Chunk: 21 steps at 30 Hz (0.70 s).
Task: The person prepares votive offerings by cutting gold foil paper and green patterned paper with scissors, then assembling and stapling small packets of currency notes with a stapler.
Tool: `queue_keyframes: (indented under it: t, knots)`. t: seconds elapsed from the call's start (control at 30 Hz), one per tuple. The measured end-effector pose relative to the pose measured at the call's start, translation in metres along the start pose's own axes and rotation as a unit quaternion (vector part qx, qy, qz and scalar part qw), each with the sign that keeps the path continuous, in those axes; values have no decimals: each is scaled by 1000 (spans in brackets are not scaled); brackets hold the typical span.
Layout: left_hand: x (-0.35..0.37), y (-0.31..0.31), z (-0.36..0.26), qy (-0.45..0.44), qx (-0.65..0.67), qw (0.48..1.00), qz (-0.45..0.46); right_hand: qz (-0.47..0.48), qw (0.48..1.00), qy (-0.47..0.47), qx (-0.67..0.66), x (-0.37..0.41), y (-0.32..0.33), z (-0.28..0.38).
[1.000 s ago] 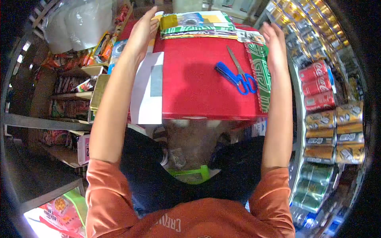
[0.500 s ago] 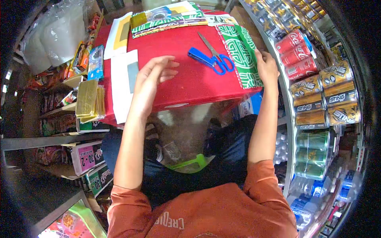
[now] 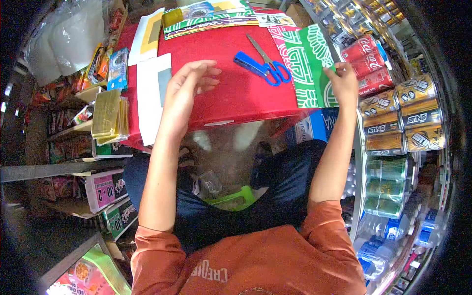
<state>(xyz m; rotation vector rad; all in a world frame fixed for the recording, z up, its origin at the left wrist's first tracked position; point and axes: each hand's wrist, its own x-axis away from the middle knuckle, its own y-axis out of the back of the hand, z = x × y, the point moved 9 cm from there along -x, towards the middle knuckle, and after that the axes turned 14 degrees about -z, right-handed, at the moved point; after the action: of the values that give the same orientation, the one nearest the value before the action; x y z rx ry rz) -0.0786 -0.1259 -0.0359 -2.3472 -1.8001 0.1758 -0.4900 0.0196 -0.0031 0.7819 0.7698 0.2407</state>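
My right hand (image 3: 345,84) pinches the right edge of a green patterned paper sheet (image 3: 306,73), which lies at the right side of a red-covered table (image 3: 223,101). Over the table's left half hovers my left hand (image 3: 192,81), its fingers apart and holding nothing. Beside that hand is a white sheet (image 3: 150,110) with a grey patch (image 3: 165,81). Between my hands lie a pair of blue-handled scissors (image 3: 275,73), partly open, and a blue stapler (image 3: 250,65) touching them.
Another white sheet with a gold patch (image 3: 149,42) and layered patterned papers (image 3: 211,28) lie toward the back. Gold sheets (image 3: 109,117) are stacked left of the table. Shelves of snack packets flank the left; Coca-Cola cans (image 3: 366,61) and Sting cans (image 3: 405,118) stand right.
My right hand has moved right, drawing the green sheet's edge outward so more of its pattern shows. My left hand has stayed nearly in place.
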Motion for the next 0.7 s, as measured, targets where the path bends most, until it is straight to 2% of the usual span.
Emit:
queue_keyframes:
  t: [0.07, 0.13, 0.2, 0.27, 0.33, 0.37, 0.4, 0.43, 0.47, 0.5, 0.57, 0.6, 0.63, 0.7]
  knots:
    - [2, -2, -2, -3, -6, 1000, 3, 4, 998, -19, -52, 4, 28, 34]
    - [5, -12, -1, -22, 12, 998, 56, -72, 986, 88, -122, 10, 59, 76]
    - [14, -24, -6, -32, 22, 995, 93, -82, 985, 87, -122, 33, 93, 122]
    - [35, -48, -21, -32, 25, 992, 116, -55, 972, 67, -217, 63, 101, 168]
    - [46, -60, -21, -25, 98, 990, 101, -76, 960, 193, -187, 103, 105, 222]
    - [48, -61, -21, -22, 135, 986, 92, 20, 960, 171, -223, 125, 91, 242]
    - [44, -54, -18, -7, 185, 978, 93, -19, 905, 311, -290, 148, 86, 261]
    - [37, -45, -3, 82, 198, 973, 83, 1, 888, 356, -291, 164, 79, 274]
    - [27, -29, -4, 70, 180, 981, 29, 23, 869, 399, -293, 180, 72, 285]
    - [17, -14, -5, 57, 161, 985, -24, 60, 855, 393, -334, 180, 68, 287]
    - [4, 10, -5, 82, 243, 965, -60, 169, 823, 348, -417, 172, 55, 285]
    - [-1, 21, -5, 88, 266, 956, -83, 182, 852, 249, -423, 154, 45, 269]
    - [-4, 31, -5, 93, 289, 947, -107, 162, 877, 206, -403, 135, 34, 251]
    - [-4, 42, -17, 75, 299, 945, -112, 64, 937, 195, -284, 101, 19, 213]
